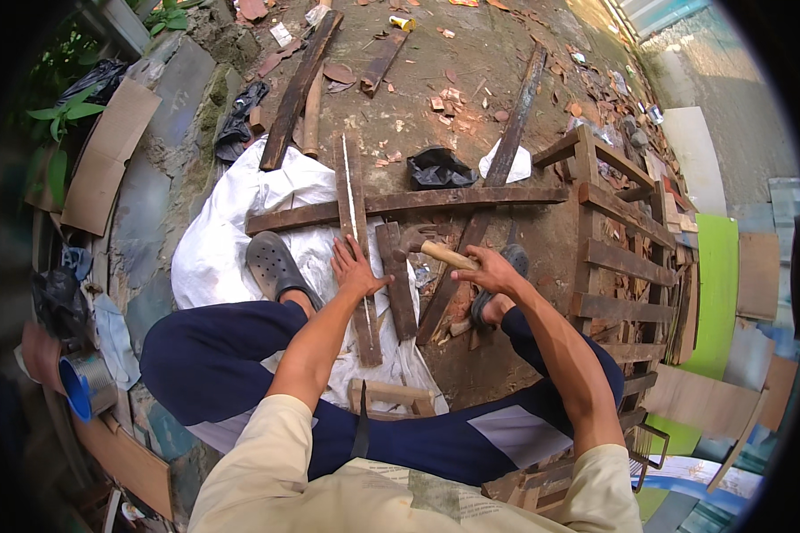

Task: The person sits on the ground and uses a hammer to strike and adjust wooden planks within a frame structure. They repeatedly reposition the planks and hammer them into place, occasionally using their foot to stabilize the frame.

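Observation:
My left hand lies flat with fingers spread on a narrow wooden plank that has a white stripe along it. The plank crosses a long dark beam lying sideways in front of me. In my right hand is a hammer, gripped by its light wooden handle. Its metal head hangs over a short dark wood piece between my hands. Another long beam slants away under the sideways beam.
A white sack lies under the wood and my left shoe. At right stands a slatted wooden frame. A black plastic bag sits beyond the beam. More timber and brick rubble lie farther off.

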`<act>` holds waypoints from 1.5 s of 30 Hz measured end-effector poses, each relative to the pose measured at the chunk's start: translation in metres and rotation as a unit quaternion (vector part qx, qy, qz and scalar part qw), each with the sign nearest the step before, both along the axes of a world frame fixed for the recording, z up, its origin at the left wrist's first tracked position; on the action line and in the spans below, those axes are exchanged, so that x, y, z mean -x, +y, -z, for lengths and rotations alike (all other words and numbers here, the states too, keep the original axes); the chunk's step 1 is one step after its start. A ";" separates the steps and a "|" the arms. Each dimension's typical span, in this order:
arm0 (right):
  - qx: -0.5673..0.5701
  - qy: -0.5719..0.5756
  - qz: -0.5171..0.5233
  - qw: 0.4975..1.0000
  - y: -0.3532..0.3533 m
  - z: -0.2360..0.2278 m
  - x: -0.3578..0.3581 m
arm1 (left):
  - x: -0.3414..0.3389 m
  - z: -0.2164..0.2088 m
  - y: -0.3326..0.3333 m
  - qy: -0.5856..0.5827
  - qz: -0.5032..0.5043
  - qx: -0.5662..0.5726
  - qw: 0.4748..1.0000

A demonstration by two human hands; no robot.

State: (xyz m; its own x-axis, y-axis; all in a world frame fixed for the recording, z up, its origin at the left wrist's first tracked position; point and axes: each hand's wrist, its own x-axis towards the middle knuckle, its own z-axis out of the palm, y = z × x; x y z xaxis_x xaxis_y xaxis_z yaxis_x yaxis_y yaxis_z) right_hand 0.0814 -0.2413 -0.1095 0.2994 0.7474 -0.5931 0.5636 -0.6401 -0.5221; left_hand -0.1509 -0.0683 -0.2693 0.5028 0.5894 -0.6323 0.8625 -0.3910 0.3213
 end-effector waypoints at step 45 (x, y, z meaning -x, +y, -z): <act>0.189 -0.187 -0.218 0.939 0.194 0.068 -0.001 | -0.007 0.017 0.012 0.143 0.114 0.072 0.980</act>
